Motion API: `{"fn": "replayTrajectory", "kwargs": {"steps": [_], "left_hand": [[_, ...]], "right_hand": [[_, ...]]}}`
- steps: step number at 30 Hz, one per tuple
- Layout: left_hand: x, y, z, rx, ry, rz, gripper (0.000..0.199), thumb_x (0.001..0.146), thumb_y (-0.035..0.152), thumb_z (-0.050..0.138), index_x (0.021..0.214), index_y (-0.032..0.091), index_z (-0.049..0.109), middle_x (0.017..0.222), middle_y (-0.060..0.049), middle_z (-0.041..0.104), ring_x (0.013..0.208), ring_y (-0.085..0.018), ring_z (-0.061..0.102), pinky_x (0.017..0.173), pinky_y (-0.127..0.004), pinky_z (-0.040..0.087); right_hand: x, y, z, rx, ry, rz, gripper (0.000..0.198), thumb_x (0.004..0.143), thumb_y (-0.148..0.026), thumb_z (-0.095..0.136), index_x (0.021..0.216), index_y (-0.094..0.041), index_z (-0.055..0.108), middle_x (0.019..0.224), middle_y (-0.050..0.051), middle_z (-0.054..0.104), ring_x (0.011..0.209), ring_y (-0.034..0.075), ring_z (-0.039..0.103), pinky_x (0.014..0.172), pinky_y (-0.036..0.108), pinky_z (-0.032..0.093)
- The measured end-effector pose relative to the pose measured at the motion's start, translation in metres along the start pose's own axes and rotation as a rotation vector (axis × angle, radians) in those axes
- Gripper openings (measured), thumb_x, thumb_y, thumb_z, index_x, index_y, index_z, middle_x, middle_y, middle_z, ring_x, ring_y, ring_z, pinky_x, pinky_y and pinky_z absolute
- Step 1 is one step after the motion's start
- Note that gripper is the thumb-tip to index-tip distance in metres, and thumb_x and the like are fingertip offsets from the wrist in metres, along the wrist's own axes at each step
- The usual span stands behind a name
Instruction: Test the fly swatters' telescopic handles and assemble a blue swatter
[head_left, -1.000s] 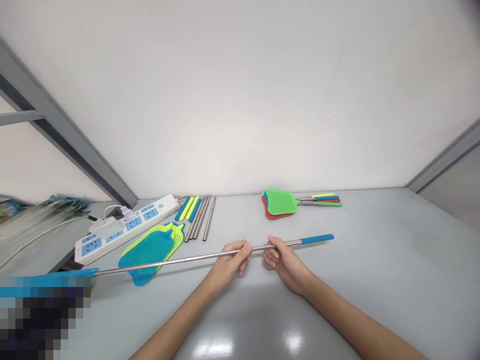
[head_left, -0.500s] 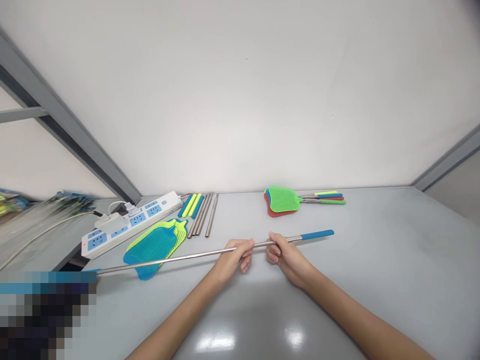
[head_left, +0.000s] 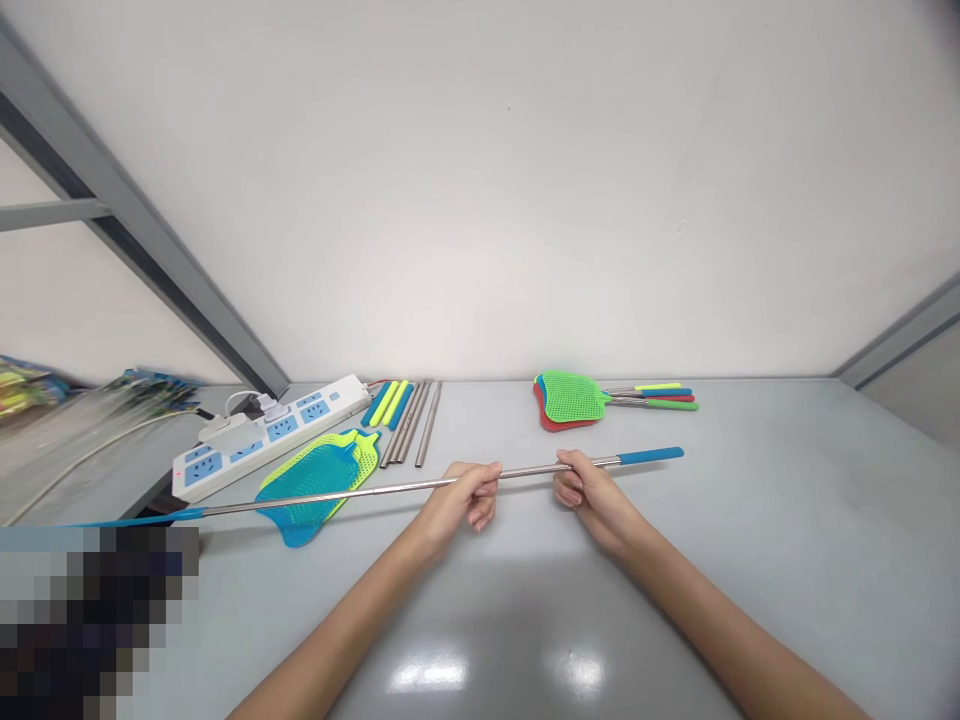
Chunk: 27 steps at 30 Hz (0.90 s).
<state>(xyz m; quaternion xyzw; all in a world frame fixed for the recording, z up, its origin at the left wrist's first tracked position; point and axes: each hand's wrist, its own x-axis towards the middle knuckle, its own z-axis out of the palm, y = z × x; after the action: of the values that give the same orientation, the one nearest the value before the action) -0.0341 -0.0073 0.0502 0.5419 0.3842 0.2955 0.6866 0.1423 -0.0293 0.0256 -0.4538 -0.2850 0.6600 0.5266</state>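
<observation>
A blue telescopic fly swatter [head_left: 405, 487] stretches across the view above the table, its steel rod drawn out long. My left hand [head_left: 466, 497] is closed round the middle of the rod. Farther right, my right hand [head_left: 589, 492] pinches the rod a little short of the blue grip [head_left: 651, 455]. At the far left the swatter's blue head end runs behind a blurred-out patch, so most of it is hidden. Under the rod lie loose blue and yellow swatter heads [head_left: 315, 490], stacked on the table.
A white power strip [head_left: 270, 440] with plugs lies at left. Beside it are blue and yellow grips [head_left: 387, 404] and several steel rods [head_left: 409, 425]. Finished-looking swatters [head_left: 574, 398] are piled near the wall. Bagged goods [head_left: 97, 420] lie beyond the metal frame [head_left: 150, 230].
My right hand has moved right along with the blue grip, widening the gap between my hands. The rod's grip end is slightly higher. The view has shifted a little.
</observation>
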Motion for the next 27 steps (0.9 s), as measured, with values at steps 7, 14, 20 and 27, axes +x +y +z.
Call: {"fn": "replayTrajectory", "kwargs": {"steps": [7,14,20,27], "left_hand": [[0.001,0.003,-0.003,0.022,0.014,0.024,0.039,0.076,0.034,0.04,0.043,0.019,0.025,0.029,0.007,0.025,0.032,-0.008,0.032,0.043,-0.023,0.024],[0.001,0.005,-0.008,0.046,0.033,0.04,0.039,0.076,0.034,0.039,0.044,0.019,0.025,0.029,0.007,0.023,0.032,-0.008,0.033,0.043,-0.023,0.024],[0.001,0.006,-0.011,0.052,0.044,0.036,0.039,0.076,0.035,0.039,0.045,0.019,0.024,0.03,0.007,0.023,0.033,-0.008,0.033,0.044,-0.023,0.027],[0.003,0.003,-0.009,0.1,0.05,0.019,0.041,0.077,0.042,0.039,0.047,0.019,0.025,0.033,0.007,0.026,0.035,-0.008,0.033,0.043,-0.022,0.027]], "right_hand": [[0.008,-0.008,-0.011,0.042,0.027,-0.034,0.038,0.071,-0.031,0.051,0.044,-0.02,0.026,0.04,-0.008,0.018,0.039,0.007,0.02,0.044,0.026,0.019],[0.016,-0.01,-0.025,0.092,0.032,-0.088,0.035,0.07,-0.03,0.053,0.046,-0.019,0.03,0.039,-0.009,0.019,0.037,0.006,0.02,0.042,0.026,0.018],[0.016,-0.01,-0.024,0.085,0.023,-0.114,0.038,0.069,-0.031,0.053,0.044,-0.02,0.028,0.038,-0.009,0.02,0.037,0.006,0.022,0.042,0.026,0.018],[0.016,-0.009,-0.022,0.1,0.074,-0.144,0.039,0.069,-0.031,0.053,0.042,-0.02,0.027,0.039,-0.008,0.021,0.037,0.006,0.024,0.042,0.026,0.021]]}}
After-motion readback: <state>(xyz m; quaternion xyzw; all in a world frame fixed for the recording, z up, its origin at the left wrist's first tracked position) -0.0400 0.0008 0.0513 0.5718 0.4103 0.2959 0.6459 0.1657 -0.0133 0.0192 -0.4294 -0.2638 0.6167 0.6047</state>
